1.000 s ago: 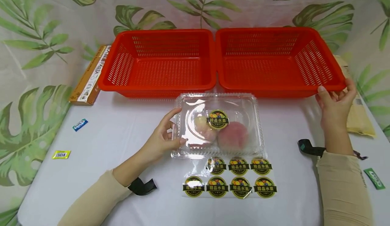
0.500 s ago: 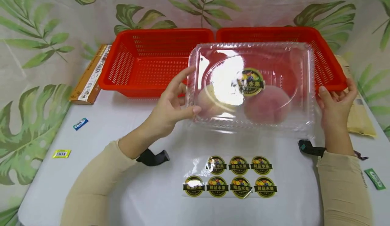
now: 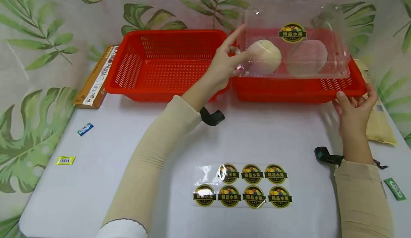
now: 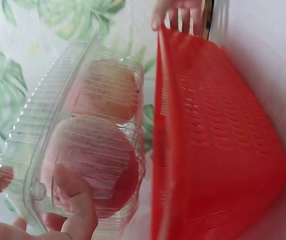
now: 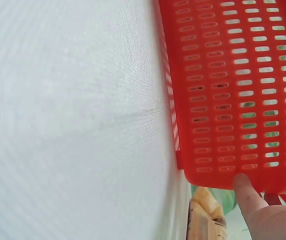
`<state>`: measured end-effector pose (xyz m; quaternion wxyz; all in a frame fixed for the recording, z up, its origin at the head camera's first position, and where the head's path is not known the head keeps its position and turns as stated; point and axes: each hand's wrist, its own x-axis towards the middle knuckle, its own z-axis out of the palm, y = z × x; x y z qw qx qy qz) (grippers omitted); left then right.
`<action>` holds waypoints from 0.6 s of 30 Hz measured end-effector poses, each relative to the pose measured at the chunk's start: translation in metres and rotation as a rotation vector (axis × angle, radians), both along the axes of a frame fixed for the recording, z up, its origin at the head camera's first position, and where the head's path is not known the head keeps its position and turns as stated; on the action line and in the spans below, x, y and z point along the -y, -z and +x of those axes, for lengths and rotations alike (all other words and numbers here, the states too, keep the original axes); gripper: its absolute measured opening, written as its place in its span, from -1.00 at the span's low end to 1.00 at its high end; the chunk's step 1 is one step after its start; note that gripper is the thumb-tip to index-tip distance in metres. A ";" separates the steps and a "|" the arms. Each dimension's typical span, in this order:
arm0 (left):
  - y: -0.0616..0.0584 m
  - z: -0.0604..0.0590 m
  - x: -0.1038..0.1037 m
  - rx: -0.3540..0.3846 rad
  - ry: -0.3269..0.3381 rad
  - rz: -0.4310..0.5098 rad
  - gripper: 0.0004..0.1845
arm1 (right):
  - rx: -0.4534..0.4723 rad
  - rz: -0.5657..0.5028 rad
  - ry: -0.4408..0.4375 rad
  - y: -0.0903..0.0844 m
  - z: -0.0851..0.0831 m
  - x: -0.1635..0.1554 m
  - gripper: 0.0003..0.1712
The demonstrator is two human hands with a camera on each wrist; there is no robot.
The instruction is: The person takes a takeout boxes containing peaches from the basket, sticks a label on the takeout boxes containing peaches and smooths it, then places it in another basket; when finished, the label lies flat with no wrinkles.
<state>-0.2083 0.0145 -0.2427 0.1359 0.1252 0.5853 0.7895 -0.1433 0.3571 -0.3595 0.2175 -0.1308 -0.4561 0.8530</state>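
My left hand (image 3: 226,61) grips the left end of a clear plastic clamshell box (image 3: 295,57), thumb in front and fingers behind. Two peaches show through its wall, a pale one (image 3: 264,54) on the left and a pinker one (image 3: 307,57) on the right. A round fruit label (image 3: 293,33) sticks to the lid. The box hangs above the right red basket (image 3: 282,90); in the left wrist view it is apart from the rim. My right hand (image 3: 356,109) holds that basket's front right corner, the thumb (image 5: 248,195) on its outer wall.
A second red basket (image 3: 176,70) stands to the left, beside a pasta box (image 3: 96,77). A sheet of round labels (image 3: 242,186) lies in front. Small wrapped sweets, one yellow (image 3: 65,160), lie at the sides. A tan packet (image 3: 380,123) sits behind my right hand.
My left hand has lifted the clamshell box off the table and carried it up, back and to the right, over the right basket. My right hand has stayed on the basket corner.
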 end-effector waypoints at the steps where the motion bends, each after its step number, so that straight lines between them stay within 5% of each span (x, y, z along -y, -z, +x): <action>1: 0.003 -0.005 -0.004 0.043 -0.007 -0.001 -0.33 | -0.001 0.002 0.001 0.000 0.000 0.000 -0.15; 6: 0.017 -0.016 -0.027 0.174 -0.009 -0.041 -0.34 | 0.003 -0.012 0.002 0.001 0.000 0.000 -0.15; 13: 0.032 -0.017 -0.048 0.175 0.018 -0.132 -0.31 | 0.007 -0.007 0.002 0.000 0.000 0.001 -0.17; 18: 0.048 -0.029 -0.060 0.228 0.047 -0.173 -0.28 | -0.013 -0.008 0.001 0.001 -0.001 0.001 -0.18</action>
